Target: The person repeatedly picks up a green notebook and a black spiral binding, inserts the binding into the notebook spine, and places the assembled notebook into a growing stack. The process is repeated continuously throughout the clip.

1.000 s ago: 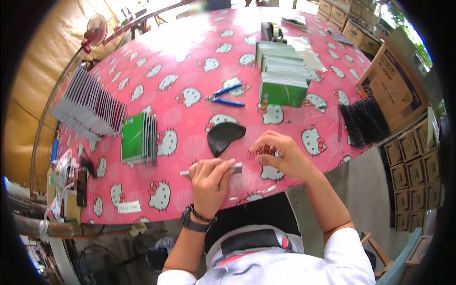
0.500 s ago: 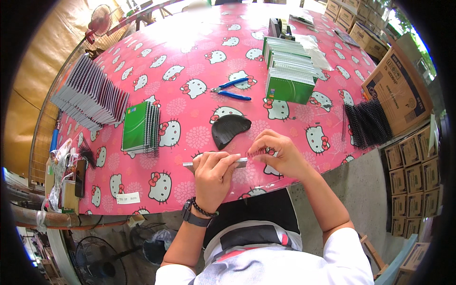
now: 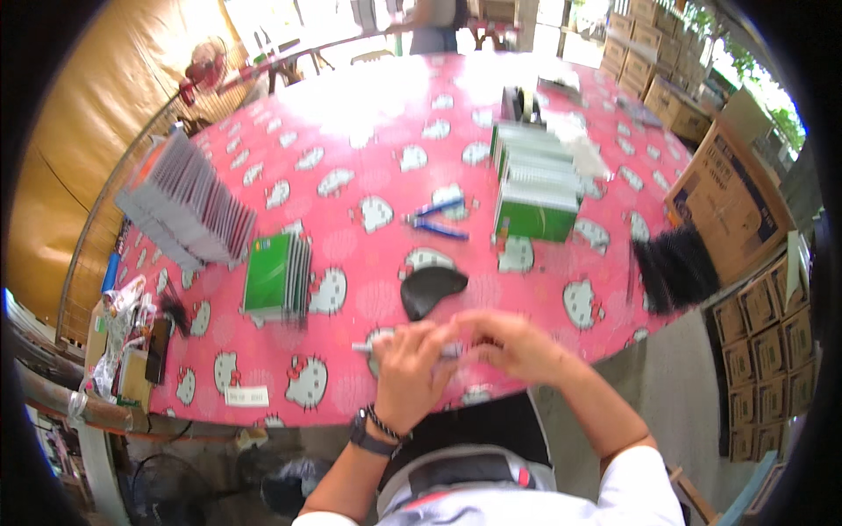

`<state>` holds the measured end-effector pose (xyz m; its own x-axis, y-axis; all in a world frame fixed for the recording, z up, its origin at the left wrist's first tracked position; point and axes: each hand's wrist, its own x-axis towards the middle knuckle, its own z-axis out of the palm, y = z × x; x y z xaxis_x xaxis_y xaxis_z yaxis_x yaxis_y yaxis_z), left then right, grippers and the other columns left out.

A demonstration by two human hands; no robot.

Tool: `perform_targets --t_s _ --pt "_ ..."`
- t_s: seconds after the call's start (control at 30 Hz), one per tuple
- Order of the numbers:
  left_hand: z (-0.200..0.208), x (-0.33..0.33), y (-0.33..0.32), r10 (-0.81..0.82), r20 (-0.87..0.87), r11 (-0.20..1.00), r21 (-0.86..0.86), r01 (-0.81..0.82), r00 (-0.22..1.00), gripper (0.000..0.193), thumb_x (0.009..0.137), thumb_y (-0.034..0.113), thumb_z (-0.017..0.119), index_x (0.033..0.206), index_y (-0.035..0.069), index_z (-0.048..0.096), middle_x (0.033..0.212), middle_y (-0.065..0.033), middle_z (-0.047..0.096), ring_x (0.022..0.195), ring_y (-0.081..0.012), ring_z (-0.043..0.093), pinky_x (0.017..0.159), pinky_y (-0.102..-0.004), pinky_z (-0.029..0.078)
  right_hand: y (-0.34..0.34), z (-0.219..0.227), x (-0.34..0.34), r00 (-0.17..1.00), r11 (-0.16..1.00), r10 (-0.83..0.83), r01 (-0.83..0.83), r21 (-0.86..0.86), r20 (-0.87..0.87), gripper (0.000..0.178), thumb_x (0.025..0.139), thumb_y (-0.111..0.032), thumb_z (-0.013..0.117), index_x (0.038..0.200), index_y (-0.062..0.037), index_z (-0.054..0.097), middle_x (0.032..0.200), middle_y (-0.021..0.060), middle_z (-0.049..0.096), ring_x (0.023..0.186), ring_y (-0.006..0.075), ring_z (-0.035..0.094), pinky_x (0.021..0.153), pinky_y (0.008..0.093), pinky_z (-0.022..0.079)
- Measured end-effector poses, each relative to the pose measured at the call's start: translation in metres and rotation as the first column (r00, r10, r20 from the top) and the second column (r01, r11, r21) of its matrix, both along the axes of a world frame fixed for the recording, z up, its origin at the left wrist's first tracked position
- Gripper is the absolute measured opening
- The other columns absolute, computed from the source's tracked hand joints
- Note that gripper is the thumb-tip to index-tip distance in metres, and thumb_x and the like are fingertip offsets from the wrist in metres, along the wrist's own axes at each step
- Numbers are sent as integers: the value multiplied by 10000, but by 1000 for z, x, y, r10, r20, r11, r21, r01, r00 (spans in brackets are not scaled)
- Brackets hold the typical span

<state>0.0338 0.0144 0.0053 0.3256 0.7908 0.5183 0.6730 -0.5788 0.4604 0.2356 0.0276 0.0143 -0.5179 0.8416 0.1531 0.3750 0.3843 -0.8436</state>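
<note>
My left hand (image 3: 409,366) is closed around a thin, pale-edged notebook (image 3: 361,347), held edge-up above the near part of the table. Most of the notebook is covered by the fingers. At its right end my right hand (image 3: 513,344) has its fingers pinched together, touching or almost touching the left fingertips. Motion blur hides what the right fingers hold. Just beyond the hands lies a black, curved, shallow dish-like piece (image 3: 430,292). Farther off rest blue-handled cutting pliers (image 3: 437,219) with the handles spread.
Coil-bound green notebooks (image 3: 274,273) are stacked at left, beside a taller notebook stack (image 3: 186,200). Green notebooks (image 3: 537,216) stand in rows at right, before a tape dispenser (image 3: 521,103). Black plastic coils (image 3: 674,267) lie by a carton (image 3: 730,200). A pink patterned cover (image 3: 351,254) spans the table.
My right hand has moved left, from just off the notebook's end to against my left fingers. The whole view has tilted up, showing a person standing beyond the far table edge.
</note>
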Motion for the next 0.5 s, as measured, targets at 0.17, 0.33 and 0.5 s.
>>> perform_targets --t_s 0.17,0.33,0.5 --pt "0 -9 -6 -10 -121 999 -47 4 993 271 773 297 713 986 147 636 975 -23 617 943 -214 568 839 -402 316 46 21 -3 973 997 75 -76 -8 220 319 864 -154 650 1169 -83 592 1136 147 623 1026 307 607 821 377 497" --pt "11 -1 0 -66 -40 998 -7 66 997 198 794 286 691 926 148 637 944 5 622 932 -185 570 839 -386 315 103 -29 2 928 924 -59 -89 372 367 327 784 -102 666 1106 -144 628 1195 148 569 1130 349 519 954 405 456" --pt "-2 -14 -4 -51 -112 999 -12 50 992 198 802 273 686 942 146 625 952 13 632 935 -181 578 858 -387 325 80 -22 -7 896 949 -220 106 297 386 312 711 -167 723 1007 -98 653 1017 168 588 1001 340 565 847 421 502"
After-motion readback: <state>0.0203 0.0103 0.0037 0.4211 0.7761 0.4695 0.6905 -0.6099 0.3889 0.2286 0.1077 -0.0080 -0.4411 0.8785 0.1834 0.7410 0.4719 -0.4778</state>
